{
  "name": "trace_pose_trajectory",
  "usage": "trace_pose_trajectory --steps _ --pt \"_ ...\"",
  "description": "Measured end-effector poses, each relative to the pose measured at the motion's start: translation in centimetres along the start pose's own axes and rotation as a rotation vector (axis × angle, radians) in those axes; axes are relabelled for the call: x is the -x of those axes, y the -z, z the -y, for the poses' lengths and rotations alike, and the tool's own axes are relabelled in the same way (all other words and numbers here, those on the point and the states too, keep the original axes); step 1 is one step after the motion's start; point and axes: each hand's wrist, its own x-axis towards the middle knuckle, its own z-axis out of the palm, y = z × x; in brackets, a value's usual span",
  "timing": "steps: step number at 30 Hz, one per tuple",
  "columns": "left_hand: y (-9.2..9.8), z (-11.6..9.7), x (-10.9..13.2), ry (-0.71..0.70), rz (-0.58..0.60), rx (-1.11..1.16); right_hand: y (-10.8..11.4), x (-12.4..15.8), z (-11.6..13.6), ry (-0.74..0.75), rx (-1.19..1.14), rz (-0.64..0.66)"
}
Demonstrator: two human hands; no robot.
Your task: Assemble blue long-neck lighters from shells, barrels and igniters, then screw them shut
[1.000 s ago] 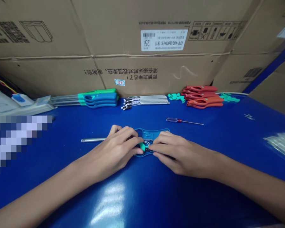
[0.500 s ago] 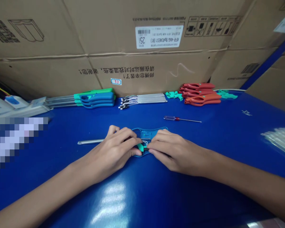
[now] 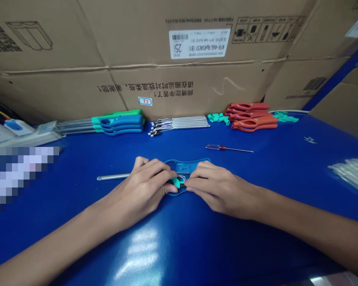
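Note:
A blue lighter half-shell [image 3: 191, 163] lies on the blue table between my hands, its inside facing up. A metal lighter tube [image 3: 112, 177] sticks out to the left from under my left hand. My left hand [image 3: 150, 184] is closed, thumb and fingers pinching a green trigger [image 3: 176, 182] at the shell's near edge. My right hand [image 3: 217, 186] is also closed, its fingertips at a small black part [image 3: 183, 186] beside the trigger. White wires [image 3: 181, 177] loop between the fingertips. My fingers hide much of the shell.
Along the cardboard box [image 3: 155, 85] lie blue lighters [image 3: 122, 124], metal tubes with wires [image 3: 189, 122], green triggers [image 3: 218, 118] and red-orange shells [image 3: 253, 123]. A screwdriver [image 3: 228, 148] lies beyond my right hand. Clear-wrapped rods [image 3: 353, 174] are at right, a power strip [image 3: 46, 134] at left.
Both hands stay at the shell, with only slight finger movement around the trigger and the black part. The view has shifted very slightly.

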Motion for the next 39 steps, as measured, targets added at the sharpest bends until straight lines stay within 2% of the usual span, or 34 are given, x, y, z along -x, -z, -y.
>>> trace_pose_trajectory --steps 7,12,25,30,35,39 --pt "0.6 -0.1 0.1 -0.011 0.051 -0.022 -0.2 -0.1 0.2 -0.034 0.007 -0.030" --pt "0.5 -0.2 0.0 0.013 0.040 -0.013 -0.4 -0.1 0.0 -0.016 0.018 -0.024" --pt "0.3 -0.5 -0.4 0.110 0.015 0.061 1.3 -0.4 0.9 -0.094 -0.103 0.117" --pt "0.4 -0.7 -0.4 0.164 0.063 0.097 1.6 -0.7 1.0 -0.117 -0.095 0.132" --pt "1.6 -0.5 -0.2 0.159 0.191 0.155 2.0 -0.5 0.9 -0.087 -0.038 0.141" --pt "2.3 -0.4 -0.1 0.174 0.185 0.158 2.5 -0.4 1.0 -0.072 0.008 0.178"
